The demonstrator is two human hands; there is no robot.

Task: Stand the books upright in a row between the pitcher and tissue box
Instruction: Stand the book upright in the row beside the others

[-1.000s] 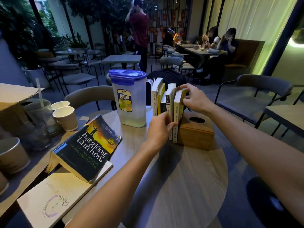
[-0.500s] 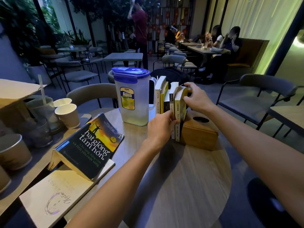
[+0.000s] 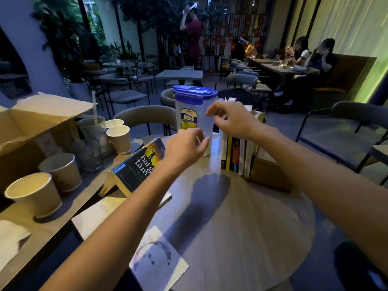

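Several books [image 3: 238,154] stand upright in a row on the round wooden table [image 3: 241,223], between the clear pitcher with a blue lid [image 3: 193,106] and the wooden tissue box [image 3: 268,175]. My left hand [image 3: 185,149] hovers in front of the pitcher, fingers loosely curled, holding nothing. My right hand [image 3: 233,119] hangs above the left end of the row, fingers apart, off the books. A dark-covered book [image 3: 136,166] lies tilted at the left on a pale flat book [image 3: 100,213]. Another pale book [image 3: 157,261] lies at the near edge.
Paper cups [image 3: 33,194] and glasses [image 3: 92,133] crowd the adjoining table at the left, beside an open cardboard box [image 3: 31,120]. Chairs ring the round table. People sit at a far table on the right and one stands at the back.
Both hands have let go of the upright books and moved left, toward the pitcher. The view has swung so the row now sits further right.
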